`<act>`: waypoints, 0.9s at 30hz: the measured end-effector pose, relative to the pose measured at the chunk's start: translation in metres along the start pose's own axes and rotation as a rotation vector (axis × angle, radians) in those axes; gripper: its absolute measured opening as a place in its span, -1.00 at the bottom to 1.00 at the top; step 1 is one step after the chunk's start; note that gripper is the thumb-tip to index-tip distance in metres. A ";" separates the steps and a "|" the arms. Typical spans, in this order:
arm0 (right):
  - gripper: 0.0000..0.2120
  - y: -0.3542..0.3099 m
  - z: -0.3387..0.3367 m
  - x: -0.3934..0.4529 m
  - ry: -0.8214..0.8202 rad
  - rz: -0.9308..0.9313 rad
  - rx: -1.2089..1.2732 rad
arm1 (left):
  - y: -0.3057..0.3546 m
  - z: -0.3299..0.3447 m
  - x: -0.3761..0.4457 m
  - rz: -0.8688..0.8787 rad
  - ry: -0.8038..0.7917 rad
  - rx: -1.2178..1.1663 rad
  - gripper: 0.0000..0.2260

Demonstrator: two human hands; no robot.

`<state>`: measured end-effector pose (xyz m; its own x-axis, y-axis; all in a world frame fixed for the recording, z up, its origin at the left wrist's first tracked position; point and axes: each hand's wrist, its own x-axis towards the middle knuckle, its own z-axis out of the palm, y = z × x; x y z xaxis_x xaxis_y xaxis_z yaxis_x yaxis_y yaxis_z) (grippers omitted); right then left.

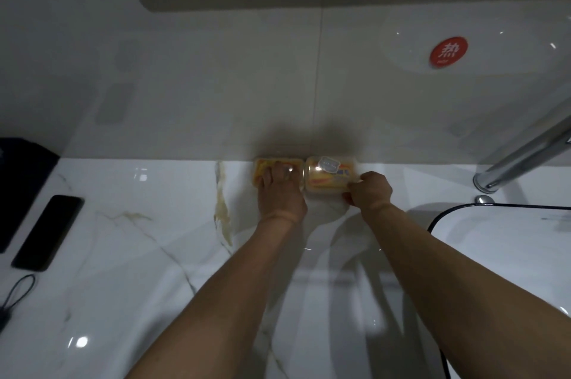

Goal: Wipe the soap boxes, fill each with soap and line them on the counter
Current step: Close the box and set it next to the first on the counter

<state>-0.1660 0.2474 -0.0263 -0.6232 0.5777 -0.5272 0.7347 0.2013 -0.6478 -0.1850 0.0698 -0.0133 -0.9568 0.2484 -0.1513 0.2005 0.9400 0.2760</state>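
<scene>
my left hand [279,193] flat on left box [265,170], right hand [369,191] gripping right box [330,176], both touching, on surface [139,224] by wall

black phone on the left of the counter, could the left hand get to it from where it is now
Probably yes: the phone lies on bare counter, nothing between it and the left hand, which now rests on the left soap box.

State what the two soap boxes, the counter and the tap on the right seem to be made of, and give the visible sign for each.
Left soap box and right soap box: probably clear glossy plastic, since yellow contents show through the walls.
Counter: polished marble or a marble-look stone; white, grey and tan veins, bright reflections.
Tap: chromed metal, judging by its mirror-like silver shine.
</scene>
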 end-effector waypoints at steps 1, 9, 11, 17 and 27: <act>-0.62 0.000 -0.001 -0.002 0.002 -0.002 -0.009 | 0.000 -0.002 0.000 0.002 -0.021 0.007 -0.42; -0.52 -0.016 -0.030 -0.046 0.058 -0.116 0.069 | 0.002 -0.040 -0.006 0.014 -0.011 0.056 -0.52; -0.55 -0.024 -0.043 -0.068 0.115 -0.210 0.000 | 0.006 -0.054 -0.017 0.055 0.045 0.041 -0.51; -0.49 -0.047 -0.084 -0.148 0.253 -0.391 -0.206 | 0.033 -0.111 -0.060 0.171 0.218 0.026 -0.50; -0.37 -0.025 -0.155 -0.286 0.707 -0.459 -0.231 | 0.094 -0.173 -0.142 0.383 0.334 -0.102 -0.44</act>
<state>0.0359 0.2000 0.2262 -0.6150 0.7398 0.2729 0.5351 0.6457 -0.5447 -0.0671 0.0827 0.1983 -0.8375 0.4662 0.2851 0.5435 0.7647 0.3462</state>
